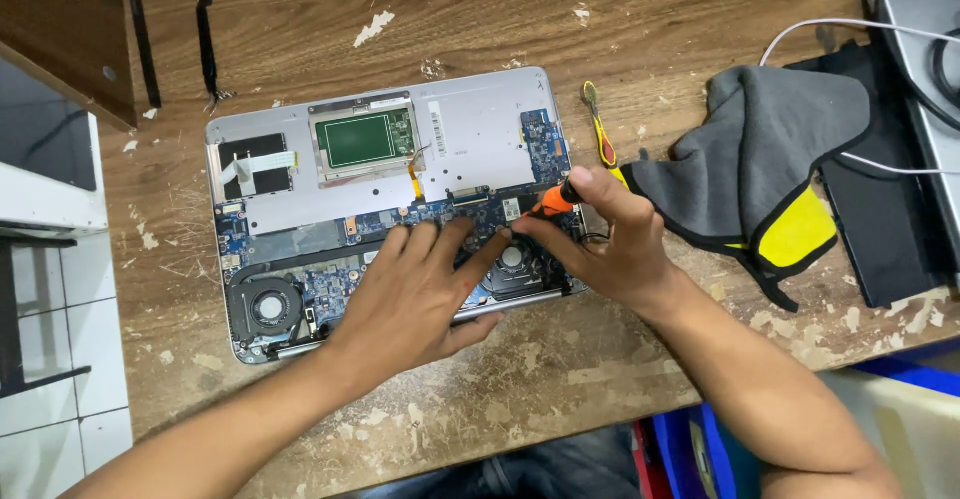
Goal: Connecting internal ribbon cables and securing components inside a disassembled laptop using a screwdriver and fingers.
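I am working at a worn wooden table flecked with old paint. Lying open on it, bottom cover off, is a silver laptop, showing me its circuit board, a green panel near the far edge and a round fan at the near left corner. Off to my right a grey cloth with yellow patches is lying crumpled, partly over a black flat case. A second screwdriver with a yellow and red handle is resting on the table just beside the laptop's right edge.

My left hand is lying flat on the board, fingers spread apart, holding nothing, pressing near the middle. My right hand is closing around a screwdriver with an orange and black handle, fingers clamped on it, its tip pointing down at the board just beside my left fingertips.
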